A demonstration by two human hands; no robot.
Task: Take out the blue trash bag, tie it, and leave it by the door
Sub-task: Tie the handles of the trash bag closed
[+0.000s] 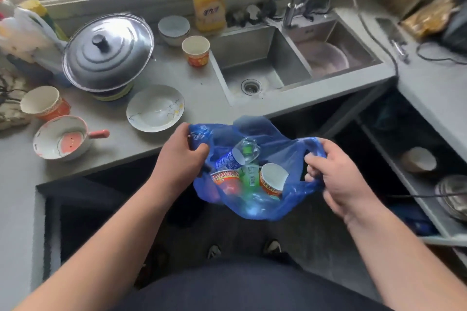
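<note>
A translucent blue trash bag (pixel 283 159) hangs in the air in front of the counter edge, its mouth spread wide. Inside it lie a clear plastic bottle, a green bottle and two red-patterned paper cups. My left hand (pixel 180 156) is shut on the bag's left handle. My right hand (pixel 336 174) is shut on the right handle, fingers through the loop. No door is in view.
The grey counter (pixel 202 98) carries a lidded steel pot (pixel 107 52), a white plate (pixel 155 108), bowls and paper cups. A double steel sink (pixel 260 65) with a tap is behind the bag. Open shelving with dishes stands at the right. My feet show on the dark floor below.
</note>
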